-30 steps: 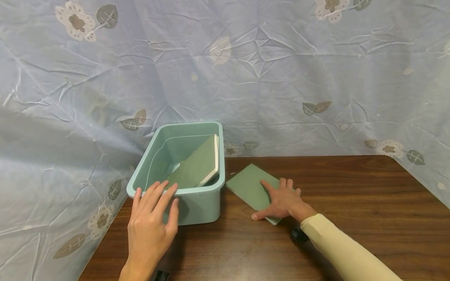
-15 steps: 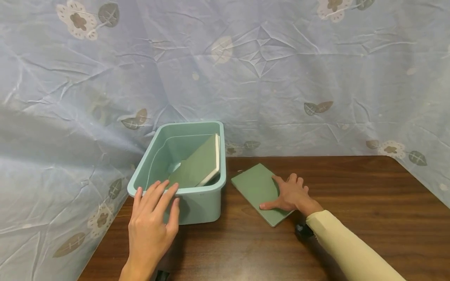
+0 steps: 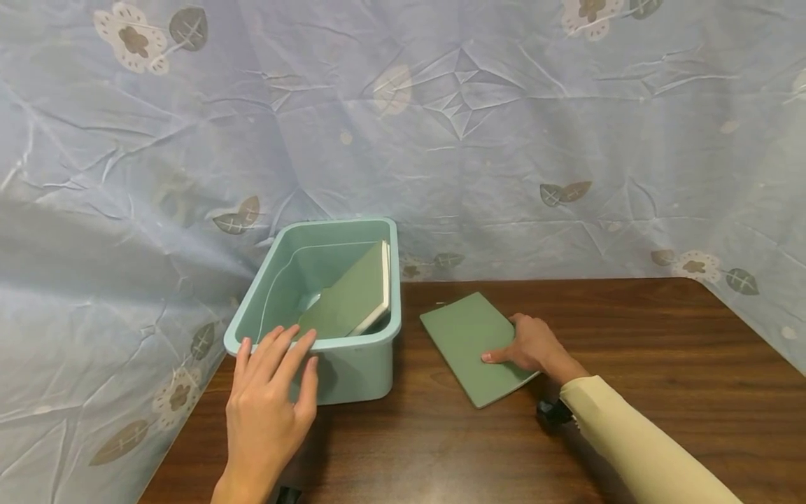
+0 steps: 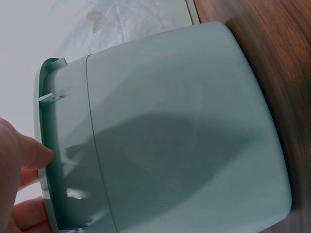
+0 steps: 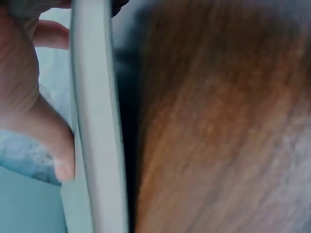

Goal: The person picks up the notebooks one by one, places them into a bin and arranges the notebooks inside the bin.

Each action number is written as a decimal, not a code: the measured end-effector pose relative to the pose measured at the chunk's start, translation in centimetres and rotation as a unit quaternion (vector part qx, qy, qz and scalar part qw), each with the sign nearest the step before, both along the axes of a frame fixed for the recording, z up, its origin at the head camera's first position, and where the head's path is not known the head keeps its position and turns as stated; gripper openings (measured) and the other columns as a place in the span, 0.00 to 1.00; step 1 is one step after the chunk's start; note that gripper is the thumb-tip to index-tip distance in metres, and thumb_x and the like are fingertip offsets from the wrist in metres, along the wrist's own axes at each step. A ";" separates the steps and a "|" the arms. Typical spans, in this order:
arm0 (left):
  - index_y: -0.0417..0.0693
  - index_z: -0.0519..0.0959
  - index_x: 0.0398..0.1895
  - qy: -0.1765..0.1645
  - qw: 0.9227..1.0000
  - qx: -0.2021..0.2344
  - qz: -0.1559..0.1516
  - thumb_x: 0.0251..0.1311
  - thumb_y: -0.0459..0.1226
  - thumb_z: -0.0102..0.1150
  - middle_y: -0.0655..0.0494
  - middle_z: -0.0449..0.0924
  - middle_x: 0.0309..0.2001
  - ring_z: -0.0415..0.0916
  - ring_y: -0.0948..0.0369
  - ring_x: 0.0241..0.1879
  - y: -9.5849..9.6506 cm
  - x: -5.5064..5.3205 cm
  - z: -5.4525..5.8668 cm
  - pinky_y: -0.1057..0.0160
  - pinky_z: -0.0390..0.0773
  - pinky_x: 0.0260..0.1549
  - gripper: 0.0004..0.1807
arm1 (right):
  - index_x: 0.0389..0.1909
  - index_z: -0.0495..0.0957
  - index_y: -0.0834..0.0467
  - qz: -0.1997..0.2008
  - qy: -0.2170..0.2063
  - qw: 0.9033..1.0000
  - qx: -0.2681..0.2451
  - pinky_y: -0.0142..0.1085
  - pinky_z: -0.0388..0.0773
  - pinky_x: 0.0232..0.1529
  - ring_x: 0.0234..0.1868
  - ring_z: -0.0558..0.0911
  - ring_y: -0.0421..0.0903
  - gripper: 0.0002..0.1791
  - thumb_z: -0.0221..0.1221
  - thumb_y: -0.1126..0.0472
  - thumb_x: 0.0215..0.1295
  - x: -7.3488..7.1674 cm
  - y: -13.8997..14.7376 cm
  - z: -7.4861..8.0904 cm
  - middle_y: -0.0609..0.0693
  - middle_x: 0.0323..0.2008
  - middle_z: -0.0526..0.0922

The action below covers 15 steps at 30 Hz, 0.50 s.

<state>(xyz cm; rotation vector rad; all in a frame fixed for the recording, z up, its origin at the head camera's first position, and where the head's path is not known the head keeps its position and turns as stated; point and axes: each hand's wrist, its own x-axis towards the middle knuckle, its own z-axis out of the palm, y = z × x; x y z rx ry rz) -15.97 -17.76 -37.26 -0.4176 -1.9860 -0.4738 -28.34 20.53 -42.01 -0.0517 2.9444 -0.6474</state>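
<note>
A green book (image 3: pixel 474 343) with plain covers lies at a slant on the table, right of the bin. My right hand (image 3: pixel 532 343) grips its right side, thumb on the top cover and the other fingers going round the far edge. The right wrist view shows the pale page block (image 5: pixel 99 116) close up, with the thumb (image 5: pixel 63 165) against the cover. My left hand (image 3: pixel 267 406) rests its loosely spread fingers at the near rim of a pale green plastic bin (image 3: pixel 362 371). Inside the bin leans another green book (image 3: pixel 352 294), its white page edge facing right.
The brown wood table (image 3: pixel 630 350) reaches back to a floral grey-blue cloth (image 3: pixel 504 175) hanging behind and at the left. The bin stands near the table's left edge, close to the cloth. A black wrist device (image 3: pixel 553 413) sits under the right wrist.
The right hand has slid right with the book, which has turned slightly and moved away from the bin. Its spread fingers have closed round the book's right edge. The left hand stays put.
</note>
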 end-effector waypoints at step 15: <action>0.48 0.84 0.53 -0.002 1.000 -0.003 0.001 0.61 0.38 0.58 0.47 0.84 0.52 0.77 0.46 0.57 0.0 -0.1 0.0 0.35 0.64 0.64 0.17 | 0.56 0.78 0.68 0.001 0.092 0.995 -0.028 0.47 0.82 0.39 0.42 0.84 0.56 0.30 0.68 0.51 0.59 0.4 -1.0 3.5 0.63 0.49 0.84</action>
